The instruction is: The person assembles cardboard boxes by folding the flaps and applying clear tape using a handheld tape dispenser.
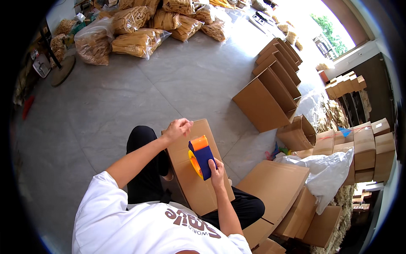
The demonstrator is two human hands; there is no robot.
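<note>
- The person sat on the grey tiled floor (105, 110) in a white shirt and black trousers, with a flat cardboard box (198, 178) resting across the lap.
- The right hand (217, 171) was closed around the blue handle of a tape dispenser (201, 157), fingers wrapped over the grip. The dispenser had an orange top and a yellow roll core, and it stood on the upper face of the box, near its middle.
- The left hand (177, 128) was pressed together at the fingertips, pinching at the far left edge of the same box. Whether a strip of tape lay between the fingers could not be determined.
- Just right of the person's knee lay further flattened cartons (275, 186), overlapping one another on the floor.
- A crumpled white plastic bag (325, 169) lay over the cartons, touching their far edge.
- Behind the bag stood a stack of closed small boxes (368, 148), set against the right wall.
- An open carton lying on its side (298, 133) sat between the stack and the flattened cartons.
- Farther out, a row of upright folded cartons (270, 84) leaned one behind another toward a bright doorway.
- At the far side of the floor, clear plastic sacks (135, 38) filled with pale tan strips lay in a loose heap.
- A round dark stand base (63, 70) rested on the floor near the leftmost sack.
</note>
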